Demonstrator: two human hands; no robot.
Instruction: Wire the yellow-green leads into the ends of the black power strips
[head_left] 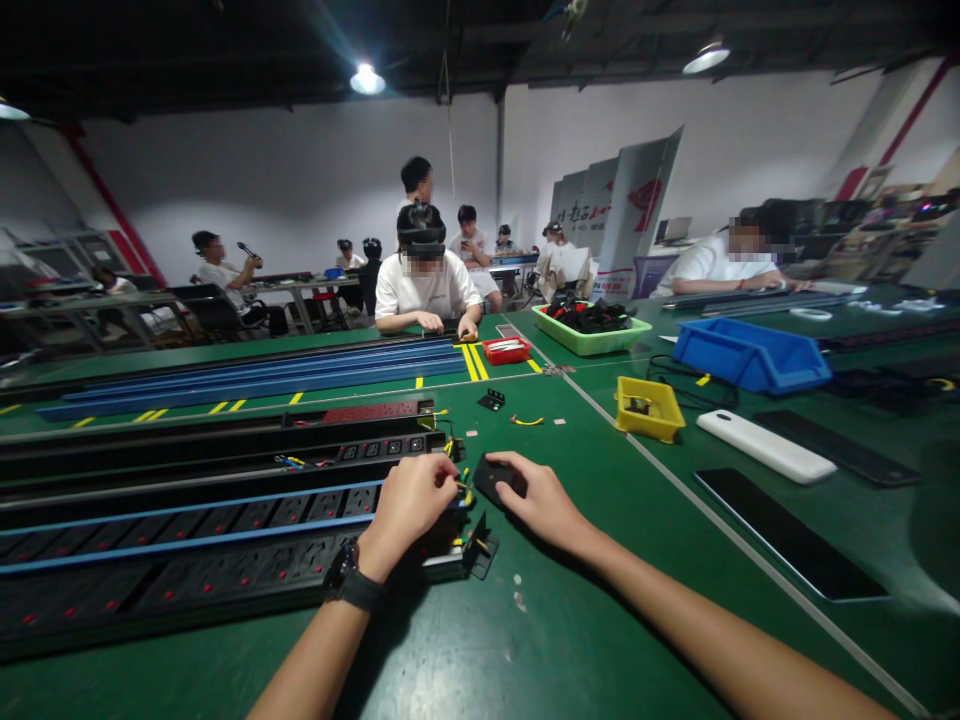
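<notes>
Long black power strips [247,565] with rows of sockets and red dots lie side by side at the left. My left hand [420,495], a watch on its wrist, is closed at the right end of the blue-edged strip, fingertips pinched on a yellow-green wire [464,487]. Just right of it, my right hand [529,490] holds a small black end piece [491,480] between thumb and fingers, close to the wires. A black bracket [480,550] sits at the end of the nearest strip. Another black bracket [492,400] and a loose yellow wire [527,421] lie beyond my hands.
To the right are a yellow bin [649,410], a blue bin [752,355], a white power bank [765,446] and a phone [787,535]. Farther back stand a green basket [592,338] and a red tray [506,350]. A person [426,285] works across the table.
</notes>
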